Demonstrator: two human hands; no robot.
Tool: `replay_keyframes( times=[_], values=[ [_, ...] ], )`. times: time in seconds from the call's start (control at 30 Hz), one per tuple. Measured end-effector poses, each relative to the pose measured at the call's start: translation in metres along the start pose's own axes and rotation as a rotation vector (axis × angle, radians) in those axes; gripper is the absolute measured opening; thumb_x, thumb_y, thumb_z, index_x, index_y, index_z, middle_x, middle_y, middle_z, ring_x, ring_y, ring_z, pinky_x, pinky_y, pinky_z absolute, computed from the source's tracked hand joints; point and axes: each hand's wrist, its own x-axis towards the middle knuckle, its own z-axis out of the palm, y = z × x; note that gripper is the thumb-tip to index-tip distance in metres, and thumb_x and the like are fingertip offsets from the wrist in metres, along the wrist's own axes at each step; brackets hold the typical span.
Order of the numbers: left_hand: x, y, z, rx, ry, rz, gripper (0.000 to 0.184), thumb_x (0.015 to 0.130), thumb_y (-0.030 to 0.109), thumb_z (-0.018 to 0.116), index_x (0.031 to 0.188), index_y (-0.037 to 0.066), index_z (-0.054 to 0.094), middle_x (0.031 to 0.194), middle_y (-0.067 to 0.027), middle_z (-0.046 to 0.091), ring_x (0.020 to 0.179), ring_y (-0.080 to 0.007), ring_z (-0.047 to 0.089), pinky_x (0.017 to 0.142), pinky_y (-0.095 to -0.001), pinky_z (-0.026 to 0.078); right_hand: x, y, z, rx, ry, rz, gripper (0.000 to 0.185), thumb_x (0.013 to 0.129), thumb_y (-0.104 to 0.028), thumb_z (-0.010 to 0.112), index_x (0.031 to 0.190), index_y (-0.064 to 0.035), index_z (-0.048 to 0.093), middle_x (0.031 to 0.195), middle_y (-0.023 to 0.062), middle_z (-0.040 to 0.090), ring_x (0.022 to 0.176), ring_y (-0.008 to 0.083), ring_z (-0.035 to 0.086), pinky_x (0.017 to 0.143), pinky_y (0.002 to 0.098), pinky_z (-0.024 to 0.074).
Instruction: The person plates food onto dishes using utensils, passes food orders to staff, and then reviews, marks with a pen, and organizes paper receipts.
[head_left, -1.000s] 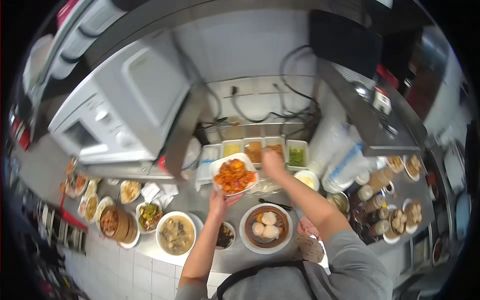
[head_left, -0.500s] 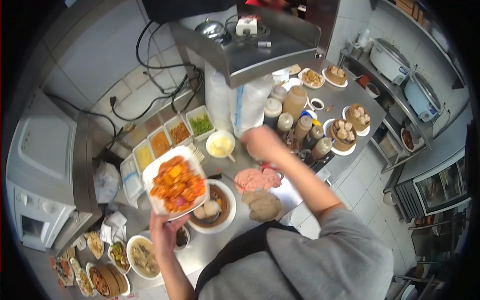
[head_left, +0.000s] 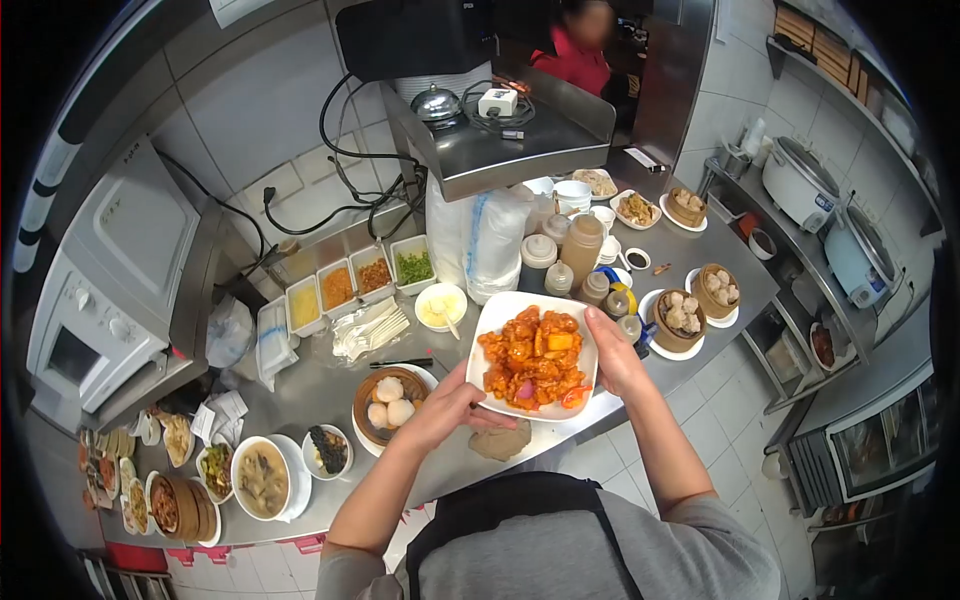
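Both my hands hold a white square plate [head_left: 482, 318] above the counter's front edge. Heaped on it are glossy orange-red saucy pieces [head_left: 530, 352] with yellow and red chunks. My left hand [head_left: 447, 408] grips the lower left corner, and my right hand [head_left: 617, 355] clasps the right side; some fingers are hidden underneath. Left of the plate, a bamboo steamer [head_left: 362, 408] with several pale balls sits on a white plate. Below my left hand, a crumpled grey-brown cloth [head_left: 500, 442] lies partly covered on the counter.
Sauce bottles [head_left: 582, 245] stand behind the plate, beside a bowl of yellow paste [head_left: 440, 306]. Topping tubs [head_left: 412, 264] line the wall. Dumpling steamers [head_left: 680, 322] stand right, and a soup bowl [head_left: 263, 478] left. A person in red [head_left: 575, 62] is beyond the metal shelf [head_left: 520, 150].
The plate has moved right and my left hand has gone with it. My right hand has come from beside the bottles onto the plate's right side. The pink cloth is now hidden.
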Motion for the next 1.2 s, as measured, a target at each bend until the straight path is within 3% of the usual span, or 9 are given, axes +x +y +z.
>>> replay_keyframes(
  times=[0.2, 0.6, 0.7, 0.83, 0.97, 1.03, 1.07, 1.1, 1.2],
  values=[
    [0.018, 0.017, 0.029, 0.832, 0.089, 0.048, 0.033, 0.086, 0.016, 0.044, 0.110, -0.006, 0.054, 0.081, -0.0069, 0.062, 0.066, -0.0121, 0.059, 0.064, -0.0273, 0.048, -0.022, 0.007, -0.040, -0.055, 0.074, -0.085, 0.046, 0.095, -0.039, 0.041, 0.120, -0.0014, 0.047, 0.115, 0.0104, 0.055, 0.104, 0.0168, 0.054, 0.088, 0.0297, 0.0447],
    [0.042, -0.033, 0.054, 1.179, 0.431, 0.432, 0.017, 0.087, 0.013, 0.052, 0.090, 0.000, 0.062, 0.060, -0.0177, 0.054, 0.058, -0.0201, 0.058, 0.059, -0.0369, 0.044, -0.046, -0.012, -0.068, -0.126, -0.006, -0.099, 0.052, 0.095, -0.042, 0.038, 0.119, 0.0025, 0.049, 0.111, 0.0108, 0.056, 0.099, 0.0148, 0.052, 0.086, 0.0274, 0.0411],
    [0.038, -0.035, 0.064, 1.100, 0.533, 0.565, 0.029, 0.092, 0.020, 0.049, 0.079, -0.004, 0.061, 0.058, -0.0155, 0.056, 0.054, -0.0184, 0.057, 0.054, -0.0348, 0.045, -0.047, -0.009, -0.068, -0.061, -0.024, -0.112, 0.049, 0.095, -0.040, 0.039, 0.118, 0.0023, 0.049, 0.109, 0.0105, 0.057, 0.097, 0.0149, 0.053, 0.085, 0.0269, 0.0416],
    [0.029, -0.031, 0.061, 0.309, 0.716, 0.402, 0.056, 0.097, 0.035, 0.039, 0.058, -0.003, 0.056, 0.054, -0.0077, 0.057, 0.045, -0.0135, 0.054, 0.046, -0.0269, 0.045, -0.045, -0.005, -0.065, 0.067, -0.019, -0.051, 0.043, 0.095, -0.037, 0.042, 0.115, 0.0012, 0.050, 0.108, 0.0104, 0.057, 0.097, 0.0155, 0.054, 0.084, 0.0283, 0.0431],
    [0.014, -0.059, 0.012, 0.412, 0.789, 0.485, 0.058, 0.096, 0.035, 0.039, 0.053, -0.001, 0.054, 0.047, -0.0074, 0.054, 0.044, -0.0148, 0.055, 0.045, -0.0299, 0.046, -0.029, 0.008, -0.098, 0.107, -0.001, -0.042, 0.045, 0.090, -0.041, 0.051, 0.114, -0.0028, 0.052, 0.107, 0.0073, 0.057, 0.096, 0.0157, 0.055, 0.083, 0.0311, 0.0456],
    [0.027, -0.114, -0.036, 0.999, 0.738, 0.779, 0.045, 0.094, 0.025, 0.043, 0.059, 0.001, 0.057, 0.055, -0.0064, 0.058, 0.052, -0.0154, 0.058, 0.051, -0.0307, 0.047, -0.022, 0.007, -0.123, 0.135, 0.226, -0.103, 0.038, 0.090, -0.035, 0.052, 0.110, -0.0027, 0.055, 0.104, 0.0074, 0.060, 0.091, 0.0159, 0.059, 0.076, 0.0309, 0.0494],
    [0.015, -0.114, -0.021, 0.839, 0.634, 0.509, 0.023, 0.090, 0.016, 0.045, 0.079, 0.001, 0.059, 0.077, -0.0086, 0.063, 0.071, -0.0159, 0.062, 0.064, -0.0304, 0.049, -0.011, 0.005, -0.149, 0.077, 0.255, -0.109, 0.041, 0.090, -0.037, 0.052, 0.112, -0.0027, 0.053, 0.108, 0.0078, 0.059, 0.098, 0.0181, 0.057, 0.083, 0.0334, 0.0481],
    [0.037, -0.151, -0.028, 0.472, 0.473, 0.979, 0.018, 0.090, 0.013, 0.043, 0.099, 0.001, 0.054, 0.098, -0.0102, 0.059, 0.088, -0.0174, 0.058, 0.076, -0.0304, 0.046, 0.000, -0.005, -0.170, 0.139, 0.113, -0.113, 0.045, 0.090, -0.038, 0.049, 0.118, -0.0026, 0.050, 0.112, 0.0093, 0.057, 0.103, 0.0216, 0.055, 0.088, 0.0365, 0.0462],
    [0.004, -0.186, -0.020, 0.759, 0.456, 0.579, 0.031, 0.081, 0.015, 0.056, 0.110, 0.005, 0.051, 0.103, -0.0108, 0.055, 0.100, -0.0231, 0.052, 0.087, -0.0376, 0.040, -0.002, -0.081, -0.150, -0.070, 0.199, -0.019, 0.050, 0.092, -0.040, 0.043, 0.125, -0.0025, 0.043, 0.117, 0.0156, 0.050, 0.099, 0.0280, 0.055, 0.078, 0.0382, 0.0484]
  ],
)
